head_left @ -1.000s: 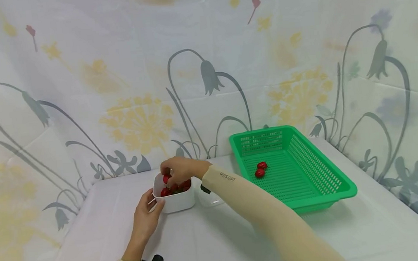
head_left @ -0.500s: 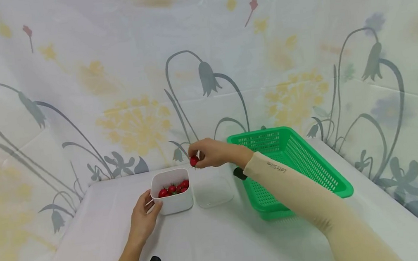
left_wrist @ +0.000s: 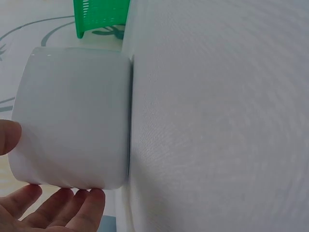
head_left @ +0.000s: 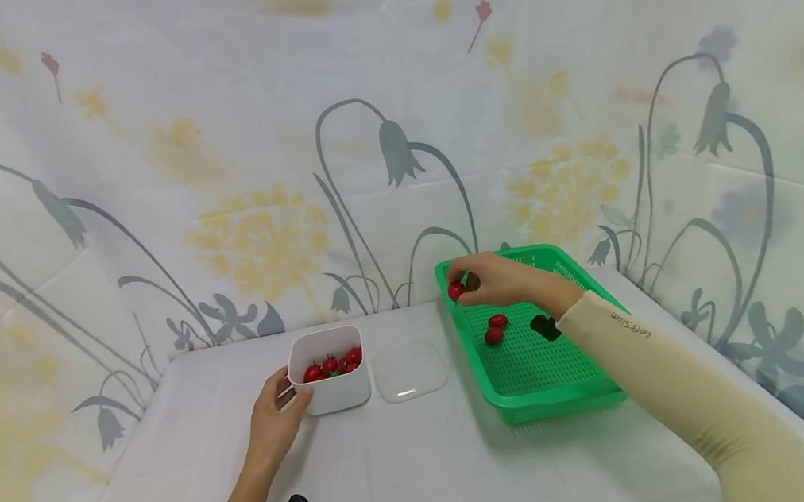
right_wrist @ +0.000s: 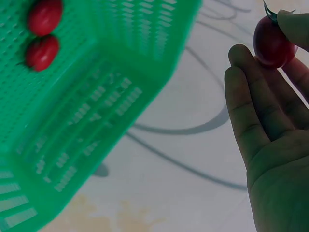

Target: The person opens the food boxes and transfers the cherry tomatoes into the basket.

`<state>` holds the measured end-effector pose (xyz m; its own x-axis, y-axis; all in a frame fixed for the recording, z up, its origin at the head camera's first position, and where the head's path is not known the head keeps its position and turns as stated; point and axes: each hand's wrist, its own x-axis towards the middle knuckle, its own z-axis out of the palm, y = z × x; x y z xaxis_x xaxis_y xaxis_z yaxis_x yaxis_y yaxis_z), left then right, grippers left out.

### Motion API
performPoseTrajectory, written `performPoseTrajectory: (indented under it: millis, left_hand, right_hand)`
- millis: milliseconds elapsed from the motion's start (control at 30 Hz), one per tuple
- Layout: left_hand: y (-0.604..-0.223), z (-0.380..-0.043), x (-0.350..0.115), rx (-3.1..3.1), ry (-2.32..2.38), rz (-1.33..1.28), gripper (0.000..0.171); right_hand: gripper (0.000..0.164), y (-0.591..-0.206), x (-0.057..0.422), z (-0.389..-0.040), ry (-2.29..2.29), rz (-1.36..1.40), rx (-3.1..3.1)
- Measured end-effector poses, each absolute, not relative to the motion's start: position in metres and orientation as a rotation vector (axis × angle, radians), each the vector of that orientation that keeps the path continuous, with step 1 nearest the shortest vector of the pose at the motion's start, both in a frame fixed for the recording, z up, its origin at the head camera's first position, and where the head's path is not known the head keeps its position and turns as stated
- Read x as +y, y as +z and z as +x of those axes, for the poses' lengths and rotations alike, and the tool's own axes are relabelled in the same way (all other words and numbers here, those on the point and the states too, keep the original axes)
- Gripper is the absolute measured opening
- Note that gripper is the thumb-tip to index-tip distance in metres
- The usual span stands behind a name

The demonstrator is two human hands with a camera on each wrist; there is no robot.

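Note:
My right hand (head_left: pixel 494 279) pinches a cherry tomato (head_left: pixel 456 291) over the back left part of the green basket (head_left: pixel 489 387). In the right wrist view, this tomato (right_wrist: pixel 273 42) has a green stem and sits between thumb and fingertips. Two more cherry tomatoes (head_left: pixel 494 336) lie on the basket floor. My left hand (head_left: pixel 273 418) holds the near left corner of a square white container (head_left: pixel 339 392), thumb at the rim and fingers along the side. Several cherry tomatoes (head_left: pixel 330 364) lie inside it. In the left wrist view, the container (left_wrist: pixel 72 116) stands upright on the table.
A clear, flat lid (head_left: pixel 409 371) lies on the white table between container and basket. Behind the table (head_left: pixel 407 474) hangs a flower-printed cloth (head_left: pixel 256 136). The basket has raised, slotted walls.
My right hand has lifted a cherry tomato out of the white container and carried it right to above the basket. My left hand has stayed at the container.

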<state>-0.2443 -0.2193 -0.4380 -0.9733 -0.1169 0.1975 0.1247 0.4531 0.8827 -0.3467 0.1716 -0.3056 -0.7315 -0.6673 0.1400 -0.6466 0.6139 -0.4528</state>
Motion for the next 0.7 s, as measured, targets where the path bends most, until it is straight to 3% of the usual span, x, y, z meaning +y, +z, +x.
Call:
performPoseTrajectory:
  millis: [700]
  left_hand:
    - [-0.439,-0.251,-0.218,-2.416,-1.707,0.020,0.067]
  right_hand:
    - [0.019,-0.350,0.243,-0.359,-0.635,-0.974,2.867]
